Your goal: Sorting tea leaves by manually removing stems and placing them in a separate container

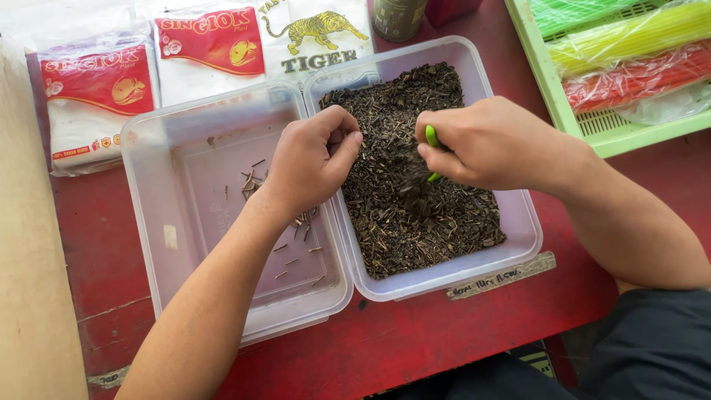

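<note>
A clear plastic tub of dark dried leaves [437, 222] sits on the red bench [415, 341]. Over it, the right hand [489, 144] has its grip clamped on a small green tool [431, 136]. At nine o'clock, the left hand [311, 159] pinches its fingers together above the near-empty clear tub [192, 192] holding scattered twigs [252, 181].

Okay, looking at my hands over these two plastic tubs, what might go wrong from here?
1. The right hand holds a green tool above the dark dried leaves, and bits are dropping off it; some may scatter over the tub rim onto the red table.
2. The left hand is curled over the seam between the tubs, so picked-out stems might fall back into the leaves.
3. The near-empty tub looks light; a nudge might shift it.
</note>
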